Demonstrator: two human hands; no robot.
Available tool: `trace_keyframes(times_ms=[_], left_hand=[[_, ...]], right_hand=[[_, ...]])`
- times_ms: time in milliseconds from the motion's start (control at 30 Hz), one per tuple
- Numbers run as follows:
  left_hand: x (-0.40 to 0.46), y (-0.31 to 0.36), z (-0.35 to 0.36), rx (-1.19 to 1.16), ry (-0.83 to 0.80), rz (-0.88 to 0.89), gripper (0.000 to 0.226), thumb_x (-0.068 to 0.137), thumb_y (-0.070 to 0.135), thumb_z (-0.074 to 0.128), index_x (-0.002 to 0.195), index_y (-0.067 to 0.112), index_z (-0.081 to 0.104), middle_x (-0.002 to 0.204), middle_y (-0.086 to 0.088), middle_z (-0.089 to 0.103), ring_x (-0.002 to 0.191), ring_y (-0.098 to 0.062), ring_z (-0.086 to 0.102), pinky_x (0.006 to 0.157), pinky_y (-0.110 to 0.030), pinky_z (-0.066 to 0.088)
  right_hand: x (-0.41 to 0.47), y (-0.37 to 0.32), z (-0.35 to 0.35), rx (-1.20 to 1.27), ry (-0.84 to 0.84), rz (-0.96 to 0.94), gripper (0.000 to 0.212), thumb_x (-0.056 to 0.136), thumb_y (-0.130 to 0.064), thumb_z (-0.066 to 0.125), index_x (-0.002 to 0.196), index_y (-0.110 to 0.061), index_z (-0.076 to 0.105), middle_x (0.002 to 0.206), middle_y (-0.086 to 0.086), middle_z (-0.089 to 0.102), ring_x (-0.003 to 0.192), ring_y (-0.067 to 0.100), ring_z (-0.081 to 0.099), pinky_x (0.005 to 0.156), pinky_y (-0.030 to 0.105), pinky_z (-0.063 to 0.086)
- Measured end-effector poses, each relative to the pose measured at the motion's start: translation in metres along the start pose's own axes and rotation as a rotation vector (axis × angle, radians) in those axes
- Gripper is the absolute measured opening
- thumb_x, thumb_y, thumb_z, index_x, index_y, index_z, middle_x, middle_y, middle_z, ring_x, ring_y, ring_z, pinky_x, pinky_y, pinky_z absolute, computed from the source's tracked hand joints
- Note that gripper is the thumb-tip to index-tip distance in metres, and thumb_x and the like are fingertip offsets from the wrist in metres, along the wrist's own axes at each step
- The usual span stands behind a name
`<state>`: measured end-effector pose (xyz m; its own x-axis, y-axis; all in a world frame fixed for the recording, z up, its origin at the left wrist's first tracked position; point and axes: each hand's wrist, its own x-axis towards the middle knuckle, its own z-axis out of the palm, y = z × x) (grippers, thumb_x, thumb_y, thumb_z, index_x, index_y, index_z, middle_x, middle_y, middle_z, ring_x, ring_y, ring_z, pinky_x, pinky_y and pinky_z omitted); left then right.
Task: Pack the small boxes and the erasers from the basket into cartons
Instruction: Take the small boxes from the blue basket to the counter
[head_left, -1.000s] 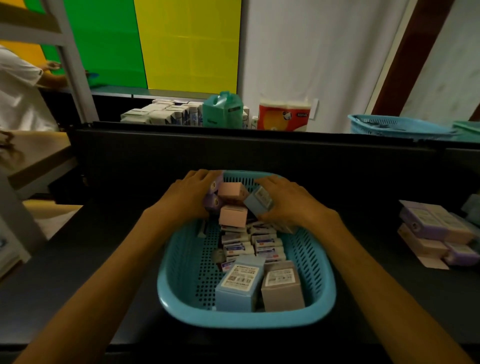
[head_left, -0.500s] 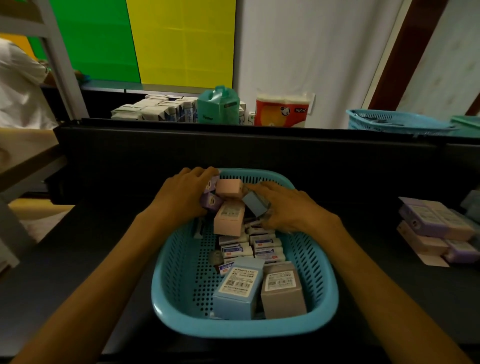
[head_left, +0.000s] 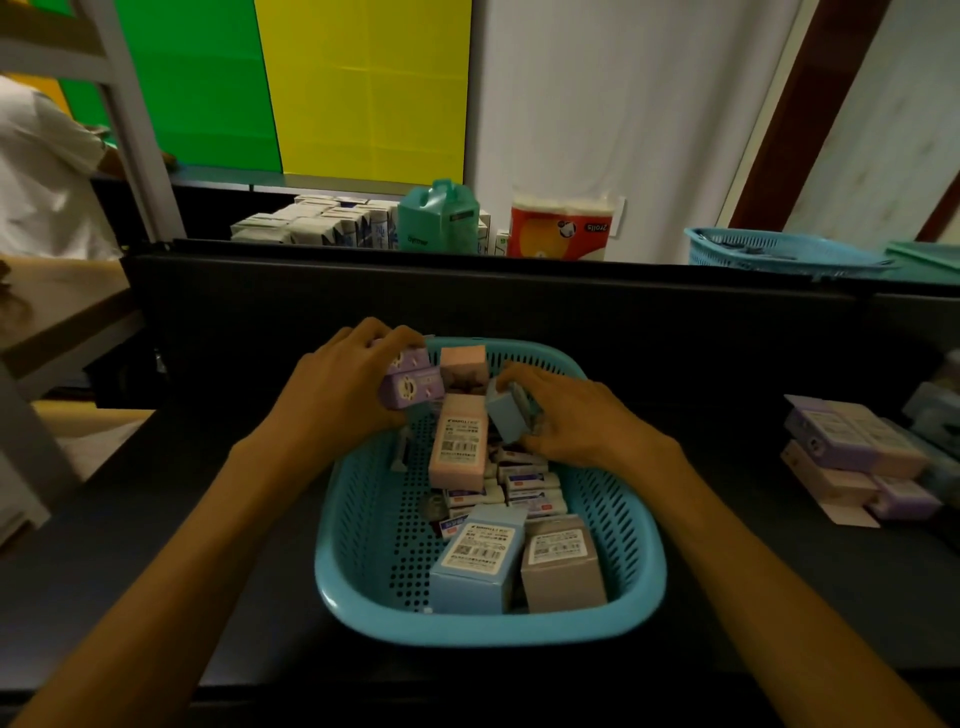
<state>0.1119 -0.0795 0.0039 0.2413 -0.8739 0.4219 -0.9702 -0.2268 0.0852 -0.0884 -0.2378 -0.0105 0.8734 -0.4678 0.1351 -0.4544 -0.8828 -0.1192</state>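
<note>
Black table (head_left: 156, 519), left hand (head_left: 337, 395) gripping purple boxes (head_left: 410, 382), right hand (head_left: 582, 421) holding blue box (head_left: 506, 415)

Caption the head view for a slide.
Both hands gather small boxes, left hand on purple boxes, in the blue basket.

**Both hands engaged at the far end of my reach**

I see both bare forearms extended forward, converging toward the middle. My left hand (head_left: 337, 387) is palm down, fingers curled over the purple boxes (head_left: 410, 382) and gripping them. My right hand (head_left: 571, 410) is palm down, fingers bent, pinching a blue box (head_left: 506, 418). Wrists are level, well apart.
</note>
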Motion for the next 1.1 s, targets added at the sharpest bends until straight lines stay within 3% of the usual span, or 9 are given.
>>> trace_keyframes(times_ms=[100,200,267,367,533,767,1100], left_hand=[[-0.006,0.001,-0.004,-0.015,0.023,-0.007,0.072,0.070,0.040,0.076,0.132,0.030,0.042,0.126,-0.001,0.046,0.108,-0.022,0.050,0.077,-0.041,0.050],[-0.009,0.001,-0.004,-0.027,0.042,-0.004,0.073,0.069,0.041,0.077,0.132,0.030,0.042,0.125,-0.001,0.048,0.104,-0.023,0.053,0.075,-0.042,0.051],[-0.011,0.002,-0.002,-0.025,0.034,-0.008,0.075,0.069,0.041,0.077,0.133,0.031,0.041,0.125,0.000,0.048,0.103,-0.022,0.053,0.074,-0.041,0.051],[-0.014,0.003,-0.001,-0.031,0.027,-0.017,0.076,0.068,0.042,0.077,0.133,0.033,0.038,0.126,0.002,0.046,0.104,-0.020,0.052,0.077,-0.042,0.051],[-0.016,0.005,0.000,-0.044,0.026,-0.026,0.075,0.068,0.044,0.076,0.132,0.034,0.038,0.124,0.004,0.046,0.103,-0.018,0.053,0.077,-0.041,0.052],[-0.016,0.006,-0.001,-0.061,0.027,-0.030,0.076,0.067,0.042,0.078,0.132,0.033,0.039,0.123,0.004,0.047,0.101,-0.019,0.054,0.075,-0.039,0.051],[-0.015,0.009,-0.006,-0.120,0.083,0.008,0.074,0.066,0.034,0.081,0.130,0.028,0.045,0.124,0.000,0.050,0.101,-0.022,0.055,0.076,-0.038,0.051]], right_hand=[[-0.001,0.000,-0.001,-0.082,0.013,-0.024,0.063,0.082,-0.034,0.065,0.134,-0.042,0.030,0.133,-0.011,0.051,0.108,0.013,0.055,0.071,0.026,0.037],[-0.001,-0.001,-0.002,-0.167,-0.028,-0.055,0.073,0.086,-0.033,0.061,0.144,-0.047,0.018,0.149,-0.011,0.035,0.121,0.013,0.049,0.072,0.026,0.040],[0.000,-0.001,-0.001,-0.218,-0.054,-0.072,0.075,0.086,-0.033,0.059,0.145,-0.049,0.016,0.152,-0.007,0.026,0.119,0.017,0.050,0.073,0.030,0.046],[-0.002,0.001,0.000,-0.187,-0.051,-0.041,0.068,0.083,-0.032,0.063,0.140,-0.043,0.029,0.146,-0.004,0.030,0.106,0.018,0.055,0.073,0.032,0.048],[-0.007,0.006,0.001,-0.083,-0.068,-0.038,0.065,0.075,-0.027,0.071,0.129,-0.038,0.038,0.150,-0.011,0.025,0.115,0.018,0.051,0.078,0.036,0.051],[-0.008,0.008,-0.002,0.007,-0.082,-0.024,0.065,0.077,-0.016,0.071,0.127,-0.040,0.038,0.135,-0.012,0.044,0.107,0.016,0.055,0.081,0.037,0.053],[-0.015,0.005,-0.010,0.188,0.124,0.016,0.058,0.079,-0.018,0.071,0.125,-0.039,0.042,0.128,-0.009,0.053,0.107,0.011,0.056,0.083,0.028,0.052]])
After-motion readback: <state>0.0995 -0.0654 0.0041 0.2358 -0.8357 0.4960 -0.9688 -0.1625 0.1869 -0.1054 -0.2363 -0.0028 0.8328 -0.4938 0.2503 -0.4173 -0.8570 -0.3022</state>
